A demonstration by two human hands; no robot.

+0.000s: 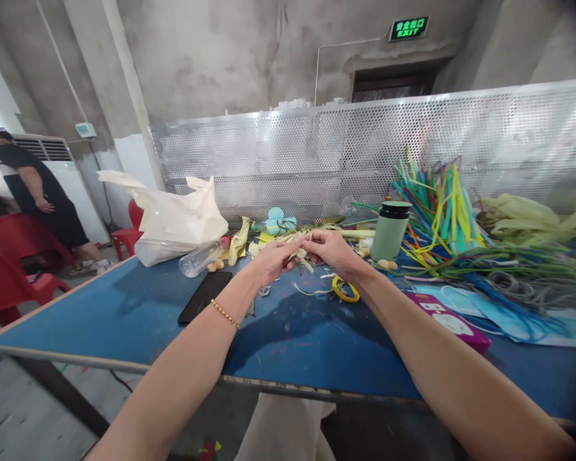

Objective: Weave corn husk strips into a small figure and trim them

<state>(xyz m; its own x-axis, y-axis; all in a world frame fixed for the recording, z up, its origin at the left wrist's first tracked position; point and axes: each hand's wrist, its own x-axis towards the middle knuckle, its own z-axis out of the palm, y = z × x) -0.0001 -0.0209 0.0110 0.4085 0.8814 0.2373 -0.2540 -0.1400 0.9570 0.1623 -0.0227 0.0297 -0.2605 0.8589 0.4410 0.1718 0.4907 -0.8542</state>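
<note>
My left hand (272, 261) and my right hand (333, 250) meet over the middle of the blue table (288, 346). Both have their fingers closed on pale strips that look like corn husk (306, 263); part of the strips is hidden by the fingers. Behind them lie more husk pieces, partly covered by my hands. Just below my right hand is a yellow ring-shaped band (345, 291), with thin pale scraps beside it. A black phone (205, 298) rests near my left forearm.
Left of my hands are a clear plastic bottle (196, 261) and a cream plastic bag (177, 221). To the right are a green tumbler (390, 234), colourful pipe cleaners (454, 221), husks (532, 214), cords and a purple box (448, 320). A person (38, 189) stands by red chairs.
</note>
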